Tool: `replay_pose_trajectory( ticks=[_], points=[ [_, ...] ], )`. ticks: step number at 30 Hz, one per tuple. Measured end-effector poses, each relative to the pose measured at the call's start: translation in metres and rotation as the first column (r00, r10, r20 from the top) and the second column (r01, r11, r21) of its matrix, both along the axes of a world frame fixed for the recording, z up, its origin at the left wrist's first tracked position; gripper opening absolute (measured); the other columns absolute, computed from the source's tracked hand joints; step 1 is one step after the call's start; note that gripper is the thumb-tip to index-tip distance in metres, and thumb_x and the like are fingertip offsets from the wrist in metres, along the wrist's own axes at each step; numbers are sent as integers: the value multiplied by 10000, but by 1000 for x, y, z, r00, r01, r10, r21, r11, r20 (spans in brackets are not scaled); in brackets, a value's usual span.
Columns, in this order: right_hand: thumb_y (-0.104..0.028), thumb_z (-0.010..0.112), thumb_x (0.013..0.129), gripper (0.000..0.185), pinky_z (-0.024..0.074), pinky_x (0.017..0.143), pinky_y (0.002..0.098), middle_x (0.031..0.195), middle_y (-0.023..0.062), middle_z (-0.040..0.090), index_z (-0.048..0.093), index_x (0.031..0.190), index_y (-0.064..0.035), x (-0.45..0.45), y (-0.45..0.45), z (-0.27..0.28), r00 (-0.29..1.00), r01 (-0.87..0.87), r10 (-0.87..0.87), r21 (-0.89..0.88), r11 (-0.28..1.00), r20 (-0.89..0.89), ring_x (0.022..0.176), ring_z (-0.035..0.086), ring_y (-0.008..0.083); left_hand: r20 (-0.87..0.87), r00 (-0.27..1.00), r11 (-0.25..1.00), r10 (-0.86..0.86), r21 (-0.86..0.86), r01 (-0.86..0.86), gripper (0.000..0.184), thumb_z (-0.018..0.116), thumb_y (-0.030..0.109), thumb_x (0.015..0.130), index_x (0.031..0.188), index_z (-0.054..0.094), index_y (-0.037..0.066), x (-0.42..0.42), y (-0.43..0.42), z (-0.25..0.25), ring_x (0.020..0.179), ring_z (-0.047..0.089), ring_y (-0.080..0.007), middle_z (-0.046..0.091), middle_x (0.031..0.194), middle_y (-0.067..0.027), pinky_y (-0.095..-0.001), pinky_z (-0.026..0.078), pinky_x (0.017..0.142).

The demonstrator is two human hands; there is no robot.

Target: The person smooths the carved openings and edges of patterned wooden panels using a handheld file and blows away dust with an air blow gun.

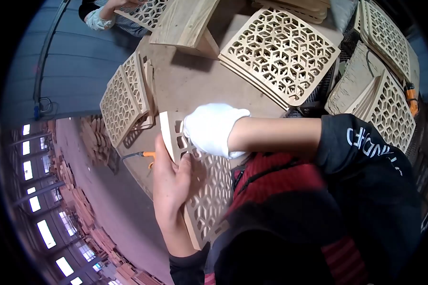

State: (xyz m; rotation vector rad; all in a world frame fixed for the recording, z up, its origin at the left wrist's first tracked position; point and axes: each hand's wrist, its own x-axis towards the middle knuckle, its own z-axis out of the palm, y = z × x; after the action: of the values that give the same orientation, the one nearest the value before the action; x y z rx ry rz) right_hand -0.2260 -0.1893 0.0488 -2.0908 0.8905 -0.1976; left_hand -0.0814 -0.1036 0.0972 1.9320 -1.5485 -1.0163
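Note:
My bare left hand [171, 183] grips the long side of a wooden lattice panel [207, 187], with the thumb on its face and the fingers behind the edge. The panel is tilted up in front of my body, and its lower end is close to my clothing. My right hand [211, 128], in a white glove, rests at the panel's upper part, near the cut-out holes. It looks rounded and closed, but glare washes out the fingers, and anything inside them is hidden.
A stack of lattice panels [280, 54] lies at the upper right of the table [195, 90]. More panels [123, 97] lean at the left. A wooden block [183, 23] stands at the back, near another person's hand [121, 4]. Orange-handled tools [411, 99] lie at the sides.

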Motion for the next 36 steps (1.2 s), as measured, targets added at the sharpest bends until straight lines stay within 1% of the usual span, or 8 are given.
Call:
replay_pose_trajectory(
  ticks=[8, 13, 18, 24, 29, 32, 33, 36],
  points=[
    [-205, 498, 906, 264, 529, 721, 465, 854, 223, 684, 701, 916, -36, -2, -1, -2, 999, -37, 37, -19, 999, -22, 787, 666, 396, 47, 999, 997, -27, -73, 30, 452, 528, -57, 853, 1287, 425, 16, 6, 0, -4, 778, 616, -156, 638, 894, -114, -303, 501, 714],
    [-174, 519, 868, 245, 532, 717, 461, 848, 222, 685, 691, 955, -24, -25, -1, 4, 993, -115, 114, -45, 992, -25, 794, 667, 396, -28, 996, 992, 85, 91, -82, 444, 538, -49, 849, 1276, 436, 15, 9, -3, 6, 835, 608, -167, 627, 937, -121, -309, 485, 775],
    [-157, 532, 847, 233, 540, 710, 455, 852, 211, 696, 704, 930, -23, 1, 1, 0, 1000, 22, -21, -54, 998, 12, 783, 681, 386, -16, 999, 999, 40, 35, -40, 460, 518, -76, 857, 1298, 426, 14, 6, -7, 3, 812, 595, -137, 617, 941, -99, -275, 485, 728],
    [-219, 502, 914, 276, 531, 710, 438, 803, 186, 690, 707, 924, -35, -53, -11, -6, 941, -132, 117, -29, 991, -317, 763, 671, 377, -247, 952, 982, 179, 96, -160, 542, 441, -162, 852, 1359, 383, 22, 29, -5, 3, 860, 622, -140, 605, 1066, -116, -249, 511, 691],
    [-137, 481, 874, 260, 527, 689, 454, 760, 225, 668, 704, 856, -5, -70, -6, 4, 995, 52, -56, -42, 998, -86, 731, 656, 395, -187, 971, 985, 147, 112, -127, 533, 437, -171, 841, 1339, 399, 17, 28, -7, 5, 892, 621, -141, 607, 1090, -118, -254, 511, 733],
    [-120, 487, 856, 245, 528, 684, 449, 759, 222, 669, 700, 845, 0, -56, -3, 7, 998, -39, 36, -65, 997, -46, 717, 660, 386, -199, 968, 986, 152, 94, -135, 533, 438, -169, 844, 1341, 398, 17, 25, -7, 6, 863, 612, -128, 608, 1079, -110, -246, 504, 720],
    [-292, 450, 952, 337, 495, 706, 479, 777, 194, 664, 665, 888, -39, -52, -1, 17, 995, -38, 45, 75, 996, -93, 758, 640, 406, -244, 954, 983, 172, 102, -151, 532, 442, -167, 848, 1344, 399, 20, 23, -7, 6, 829, 600, -115, 608, 1069, -100, -242, 498, 703],
    [-209, 486, 899, 248, 511, 654, 463, 767, 176, 673, 675, 889, -48, -36, 6, 12, 966, -257, 247, -162, 953, -80, 723, 653, 375, -236, 959, 987, 158, 66, -146, 532, 454, -154, 854, 1351, 398, 26, 26, -4, 1, 810, 593, -113, 611, 1055, -96, -242, 495, 693]
  ],
)
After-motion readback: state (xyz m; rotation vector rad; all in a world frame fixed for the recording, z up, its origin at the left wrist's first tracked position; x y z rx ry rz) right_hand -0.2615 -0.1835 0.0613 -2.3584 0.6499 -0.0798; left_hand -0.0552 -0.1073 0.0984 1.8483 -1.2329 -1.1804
